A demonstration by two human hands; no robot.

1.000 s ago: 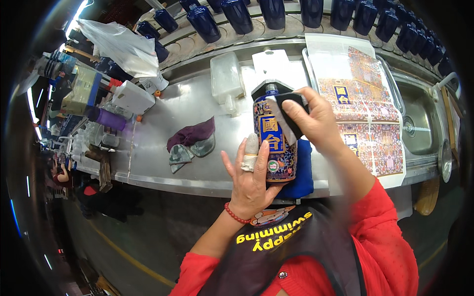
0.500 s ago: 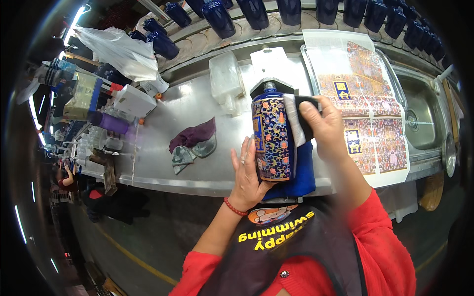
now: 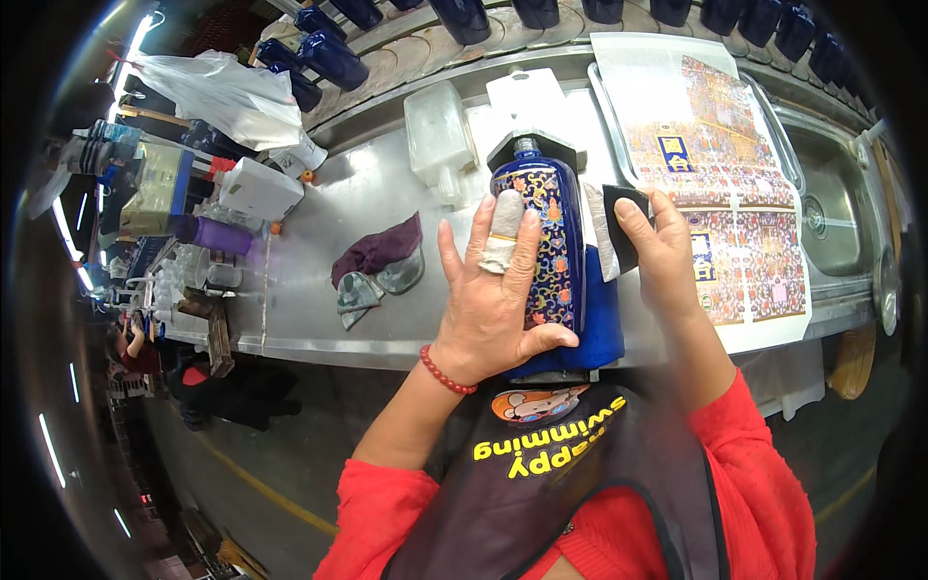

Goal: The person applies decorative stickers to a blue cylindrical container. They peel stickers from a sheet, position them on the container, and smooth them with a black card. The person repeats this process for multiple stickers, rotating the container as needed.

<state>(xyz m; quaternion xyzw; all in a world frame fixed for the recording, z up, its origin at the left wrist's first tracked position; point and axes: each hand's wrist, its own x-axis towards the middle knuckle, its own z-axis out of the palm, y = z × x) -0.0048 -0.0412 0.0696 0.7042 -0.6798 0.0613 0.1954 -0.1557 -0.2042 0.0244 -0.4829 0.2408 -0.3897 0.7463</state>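
A dark blue bottle (image 3: 553, 246) with a colourful flower pattern lies with its neck pointing away from me. My left hand (image 3: 488, 300) rests flat over its patterned face, fingers spread. A pale wrap (image 3: 503, 232) covers that hand's middle finger. Pinched in my right hand (image 3: 662, 246) is a flat black scraper (image 3: 622, 227) with a pale cloth-like layer along its left side. The scraper is just right of the bottle; whether it touches cannot be made out. Folded blue cloth (image 3: 601, 324) lies under the bottle, and a dark-edged holder shows around its shoulder.
Printed pattern sheets (image 3: 720, 232) lie to the right, beside a metal sink (image 3: 831, 237). A clear container (image 3: 438, 140) stands behind. Purple and grey-green cloths (image 3: 379, 261) lie left on the metal table (image 3: 319, 232). Blue bottles (image 3: 464, 19) line the far conveyor.
My left hand has moved from the bottle's left side onto its face, fingers now spread. My right hand has drawn the scraper slightly right and down. The bottle's patterned face has turned.
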